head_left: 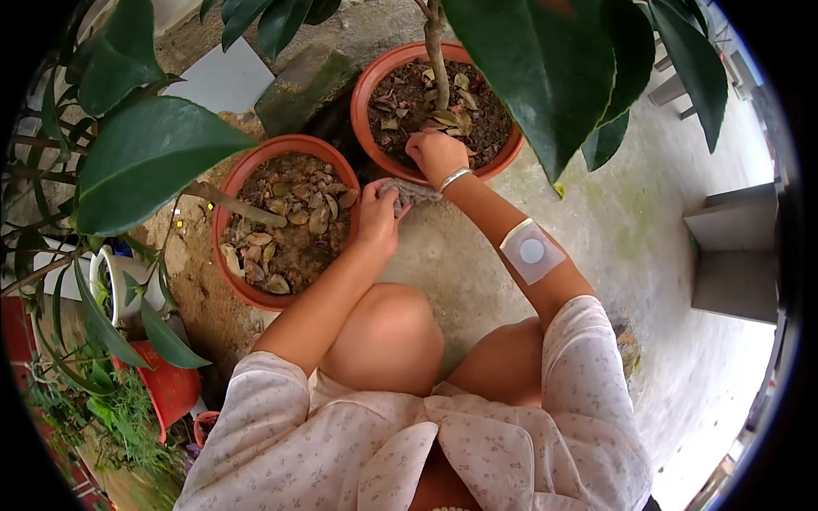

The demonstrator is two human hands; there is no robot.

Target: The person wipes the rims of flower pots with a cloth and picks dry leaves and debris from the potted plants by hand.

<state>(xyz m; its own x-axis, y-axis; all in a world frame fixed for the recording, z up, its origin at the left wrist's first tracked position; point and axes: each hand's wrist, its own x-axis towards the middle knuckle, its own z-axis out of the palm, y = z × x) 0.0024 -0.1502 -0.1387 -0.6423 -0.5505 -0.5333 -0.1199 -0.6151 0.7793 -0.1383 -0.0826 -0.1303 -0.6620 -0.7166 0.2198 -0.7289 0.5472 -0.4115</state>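
In the far pot (362,102), soil (487,152) was apparently reached for by the right hand (439,155), fingers curled, any pinch not discernible; cloth (419,190) was gripped by the left hand (377,217). A light touch seemed called for next.

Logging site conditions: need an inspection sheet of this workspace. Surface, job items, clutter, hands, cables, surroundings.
Surface: grey concrete floor, greenish patches.
Job items: left pot and right pot, both orange, with soil, dry leaves and a stem each; grey cloth.
Clutter: stone block and white board beyond the pots; white pot and red container at left.
Hands: left hand grips the grey cloth; right hand over the right pot's near edge, any grasp hidden.
Cables: nothing seen.
Surroundings: large green leaves overhanging; low grey block at far right.
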